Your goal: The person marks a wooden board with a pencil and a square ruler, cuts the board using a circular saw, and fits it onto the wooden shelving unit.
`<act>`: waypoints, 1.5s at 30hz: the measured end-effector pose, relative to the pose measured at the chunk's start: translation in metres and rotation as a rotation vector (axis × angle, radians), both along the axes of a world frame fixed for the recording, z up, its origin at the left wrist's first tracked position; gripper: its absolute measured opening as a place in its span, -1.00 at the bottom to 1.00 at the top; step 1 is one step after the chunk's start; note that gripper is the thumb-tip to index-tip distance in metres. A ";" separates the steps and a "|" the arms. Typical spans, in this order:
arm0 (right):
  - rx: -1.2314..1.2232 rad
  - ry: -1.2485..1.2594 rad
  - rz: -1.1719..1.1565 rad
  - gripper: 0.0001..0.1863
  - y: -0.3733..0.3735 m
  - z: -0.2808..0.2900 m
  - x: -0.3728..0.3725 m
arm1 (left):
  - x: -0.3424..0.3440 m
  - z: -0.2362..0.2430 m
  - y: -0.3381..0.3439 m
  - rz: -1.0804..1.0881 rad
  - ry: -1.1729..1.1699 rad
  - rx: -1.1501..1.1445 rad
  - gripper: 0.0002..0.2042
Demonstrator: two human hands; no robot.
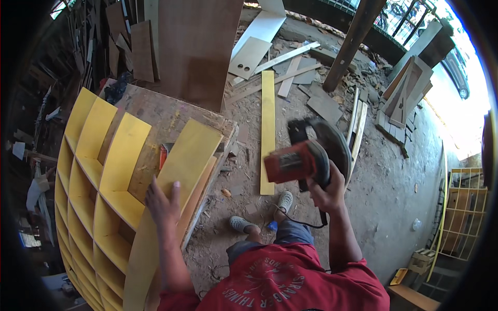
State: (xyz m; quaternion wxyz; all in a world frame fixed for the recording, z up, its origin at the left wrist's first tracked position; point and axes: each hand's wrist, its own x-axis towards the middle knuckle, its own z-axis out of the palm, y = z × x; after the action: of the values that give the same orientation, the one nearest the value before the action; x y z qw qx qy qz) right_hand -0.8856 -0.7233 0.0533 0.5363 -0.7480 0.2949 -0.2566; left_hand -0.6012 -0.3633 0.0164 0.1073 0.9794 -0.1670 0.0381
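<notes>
My right hand is closed round the handle of a red and black circular saw, held up in the air over the floor and slightly blurred. Its black cord hangs in a loop below my grip. On my left, a long yellow board lies slanted along the edge of a rough wooden worktable. My left hand grips this board across its width, thumb on its face and fingers toward its left edge. A yellow shelf unit with several compartments rests beside it. The saw is apart from the board.
A narrow yellow strip lies on the dirt floor ahead of my feet. Wood offcuts and rubble are scattered beyond it. A post stands at the far right. A large brown panel stands behind the worktable.
</notes>
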 end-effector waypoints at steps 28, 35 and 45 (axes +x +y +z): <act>-0.348 1.512 0.143 -0.43 -0.244 -0.839 -0.046 | 0.034 -0.021 -0.009 0.374 0.214 0.099 -0.09; -0.121 1.577 0.241 -0.32 -0.157 -0.904 0.001 | 0.039 -0.021 -0.005 0.461 0.226 0.137 -0.08; 0.465 1.251 -0.149 0.18 -0.064 -0.931 0.150 | 0.048 -0.017 -0.003 0.488 0.237 0.121 -0.05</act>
State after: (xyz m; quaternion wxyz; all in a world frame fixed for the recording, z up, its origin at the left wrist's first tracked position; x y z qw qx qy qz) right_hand -0.7355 -0.7877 -0.8774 0.3926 -0.5984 0.6486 0.2591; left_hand -0.5534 -0.3663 -0.0006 0.0551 0.9928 0.0857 -0.0622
